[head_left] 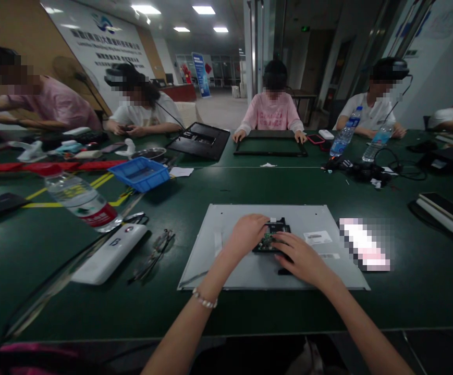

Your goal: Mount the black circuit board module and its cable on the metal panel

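Observation:
A grey metal panel (226,224) lies flat on the green table in front of me. On its middle sits a small black circuit board (276,229). My left hand (245,235) rests curled on the board's left side, fingers bent onto it. My right hand (302,256) comes from the right, fingers pressed on the board's near right edge. Both hands touch the board; what the fingertips pinch is hidden. A white label (317,237) is stuck on the panel to the right.
A lying water bottle (81,200), a white power bank (111,252) and tweezers-like tools (151,255) are at my left. A blue basket (142,174) stands further back. Several people sit across the table with black frames (269,143). Cables (367,171) and bottles lie right.

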The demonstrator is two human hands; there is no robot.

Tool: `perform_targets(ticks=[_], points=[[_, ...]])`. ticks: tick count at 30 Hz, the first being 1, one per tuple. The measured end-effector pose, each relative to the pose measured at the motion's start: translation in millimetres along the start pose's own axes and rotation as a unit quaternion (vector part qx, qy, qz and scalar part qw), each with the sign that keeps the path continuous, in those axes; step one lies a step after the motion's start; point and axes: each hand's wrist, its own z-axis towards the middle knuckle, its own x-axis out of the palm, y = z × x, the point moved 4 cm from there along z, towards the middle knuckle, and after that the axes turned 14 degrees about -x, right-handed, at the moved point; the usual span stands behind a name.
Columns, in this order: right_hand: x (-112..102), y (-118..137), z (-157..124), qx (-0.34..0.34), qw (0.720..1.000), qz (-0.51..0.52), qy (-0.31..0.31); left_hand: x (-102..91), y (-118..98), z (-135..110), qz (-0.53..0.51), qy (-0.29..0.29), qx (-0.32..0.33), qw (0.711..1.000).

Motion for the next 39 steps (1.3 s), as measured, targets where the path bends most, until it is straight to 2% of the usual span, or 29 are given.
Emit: perform_targets(ticks=[5,10,13,20,23,28,33,36,39], points=[[8,0,-3,0.016,1.0,0.0,0.0,31.4,-9,39,0.008,0.017,0.021,1.0],[8,0,-3,0.017,1.0,0.002,-0.004,50.8,-4,50,0.034,0.025,0.048,0.998],[8,-1,-3,0.021,1.0,0.006,-0.009,53.2,-3,53,0.059,0.022,0.055,0.997],[7,1,-3,0.024,1.0,0.007,-0.007,40.7,-7,72,0.102,-0.019,0.042,0.994],[6,1,-2,0.026,1.0,0.008,-0.009,42.8,-6,76,0.109,-0.015,0.037,0.993],[6,1,-2,0.027,0.999,0.01,-0.014,46.1,-5,71,0.098,-0.007,0.024,0.995],[9,1,-4,0.029,0.999,0.008,-0.012,33.6,5,53,0.066,-0.016,-0.003,0.998],[8,1,-5,0.03,0.999,0.012,-0.01,24.8,22,32,-0.013,-0.019,-0.026,0.999],[6,0,-6,0.035,0.999,0.011,-0.009,21.3,36,10,-0.144,0.039,0.005,0.989]])
